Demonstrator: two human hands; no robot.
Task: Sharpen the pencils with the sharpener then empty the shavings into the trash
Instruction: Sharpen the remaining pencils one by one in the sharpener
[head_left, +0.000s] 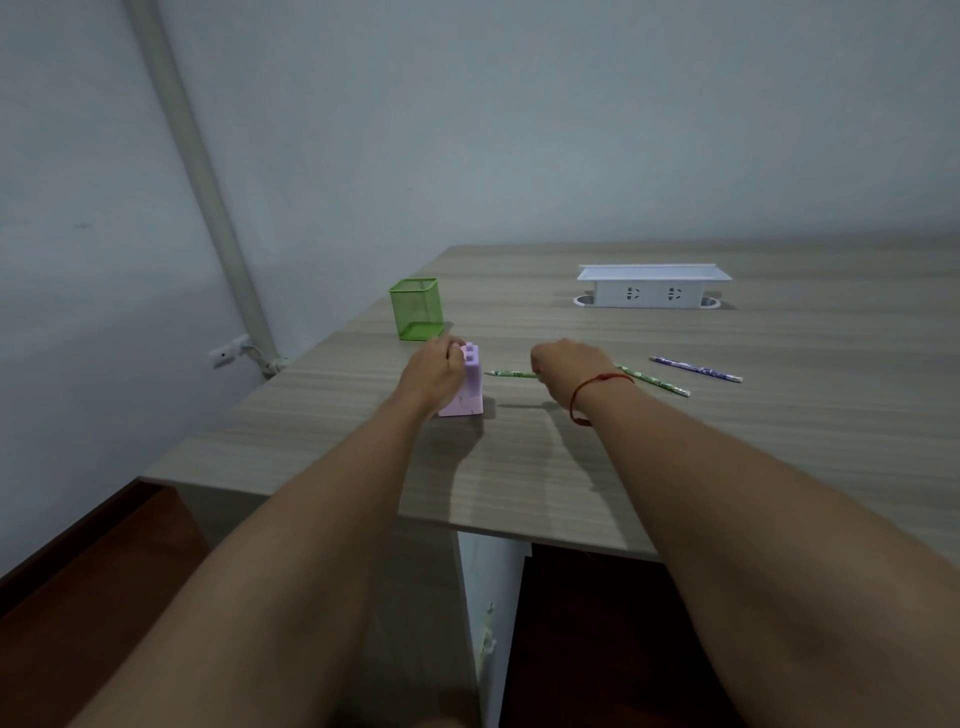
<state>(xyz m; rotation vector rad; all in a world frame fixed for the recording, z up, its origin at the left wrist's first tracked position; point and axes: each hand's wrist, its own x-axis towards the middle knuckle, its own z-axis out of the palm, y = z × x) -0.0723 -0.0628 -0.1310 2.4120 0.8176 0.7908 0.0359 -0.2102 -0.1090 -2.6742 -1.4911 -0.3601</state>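
Your left hand (434, 371) clamps the pink sharpener (466, 387) upright on the table (727, 441), near the left edge; your right hand (569, 366) pinches a green pencil (511, 373), level, tip just right of it. Brace the sharpener and feed the pencil in straight.

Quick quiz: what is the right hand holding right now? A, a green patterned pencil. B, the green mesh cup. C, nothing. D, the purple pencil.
A: the right hand grips a green patterned pencil, its tip pointing toward the pink sharpener, which the left hand steadies.
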